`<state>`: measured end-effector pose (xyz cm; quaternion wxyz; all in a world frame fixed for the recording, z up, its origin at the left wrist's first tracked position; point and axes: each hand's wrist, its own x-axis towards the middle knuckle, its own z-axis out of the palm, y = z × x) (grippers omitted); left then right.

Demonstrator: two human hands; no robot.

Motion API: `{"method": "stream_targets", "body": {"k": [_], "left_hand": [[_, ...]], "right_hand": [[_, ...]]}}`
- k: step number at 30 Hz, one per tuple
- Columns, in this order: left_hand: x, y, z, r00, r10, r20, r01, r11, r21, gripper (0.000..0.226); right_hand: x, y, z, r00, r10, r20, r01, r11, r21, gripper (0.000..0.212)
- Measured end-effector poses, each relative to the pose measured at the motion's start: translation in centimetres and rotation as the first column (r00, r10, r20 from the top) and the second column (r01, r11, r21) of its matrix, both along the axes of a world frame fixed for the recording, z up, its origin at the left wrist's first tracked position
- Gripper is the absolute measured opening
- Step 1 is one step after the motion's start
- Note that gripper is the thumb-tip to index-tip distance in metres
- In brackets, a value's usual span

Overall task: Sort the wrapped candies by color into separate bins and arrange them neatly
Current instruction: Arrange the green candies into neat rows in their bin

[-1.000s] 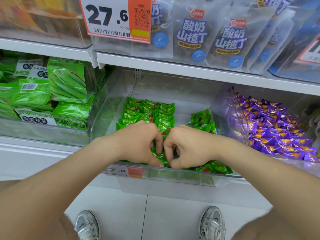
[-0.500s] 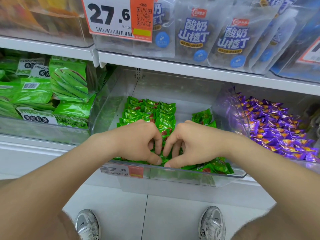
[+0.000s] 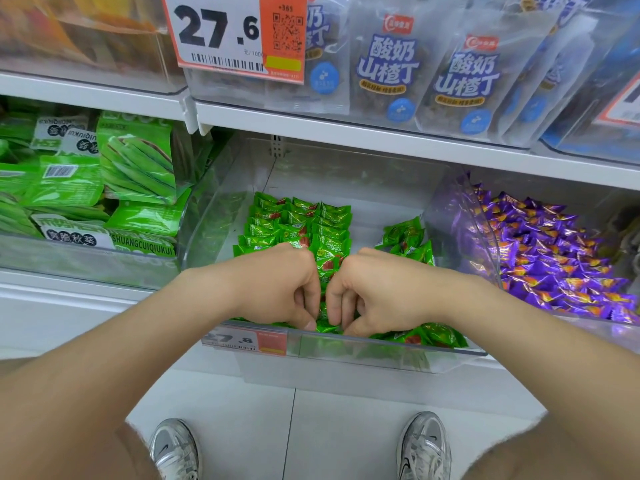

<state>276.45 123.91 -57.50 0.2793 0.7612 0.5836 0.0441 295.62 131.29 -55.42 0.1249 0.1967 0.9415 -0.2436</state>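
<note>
A clear plastic bin [image 3: 381, 355] on the lower shelf holds green wrapped candies [image 3: 298, 220], stacked in neat rows at its back left. A looser heap of the same candies [image 3: 405, 237] lies at the right. My left hand [image 3: 280, 285] and my right hand [image 3: 377, 292] sit side by side at the bin's front. The fingers of both curl down and pinch green candies [image 3: 325, 323] between them. The candies under the hands are mostly hidden. A bin to the right holds purple wrapped candies [image 3: 554, 258].
Green snack bags [image 3: 135, 168] fill the bin on the left. The upper shelf carries pale bags with blue print [image 3: 460, 74] and a price tag reading 27.6 [image 3: 239, 32]. A small price label [image 3: 246, 339] is stuck on the bin's front. My shoes [image 3: 424, 448] stand on white floor tiles.
Both hands have curled their fingers tighter onto the candies at the bin's front and closed up toward each other. The rows behind them have not moved.
</note>
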Motion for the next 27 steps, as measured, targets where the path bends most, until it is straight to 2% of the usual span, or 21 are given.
{"method": "stream_targets", "body": {"k": [9,14,18,20,22,24,27], "left_hand": [[0.7,0.0,-0.5,1.0,0.022,-0.01,-0.021,0.996,0.084,0.006],[0.5,0.0,-0.3,1.0,0.024,0.012,-0.025,0.998,0.053,0.006],[0.0,-0.1,0.5,0.997,0.073,0.013,-0.073,0.997,0.022,0.011],[-0.3,-0.2,0.9,0.994,0.107,0.018,-0.107,0.994,0.035,0.013],[-0.7,-0.3,1.1,0.989,0.143,-0.042,-0.138,0.984,0.116,0.014],[-0.8,-0.3,0.9,0.981,0.165,-0.105,-0.141,0.967,0.211,0.016],[-0.6,-0.1,0.4,0.982,0.146,-0.122,-0.115,0.965,0.234,0.03]], "right_hand": [[0.3,-0.4,-0.6,0.991,-0.116,-0.071,0.109,0.99,-0.085,0.025],[-0.1,-0.9,-0.9,0.99,-0.098,-0.098,0.104,0.992,0.065,0.021],[0.8,0.7,0.5,0.985,-0.161,-0.056,0.164,0.985,0.058,0.044],[1.4,1.4,0.9,0.982,-0.174,-0.069,0.183,0.97,0.16,0.062],[1.6,1.5,0.5,0.987,-0.155,-0.033,0.159,0.955,0.249,0.072],[1.3,1.1,-0.4,0.992,-0.123,0.011,0.115,0.955,0.274,0.063],[0.7,0.6,-1.2,0.993,-0.114,-0.016,0.114,0.96,0.256,0.046]]}}
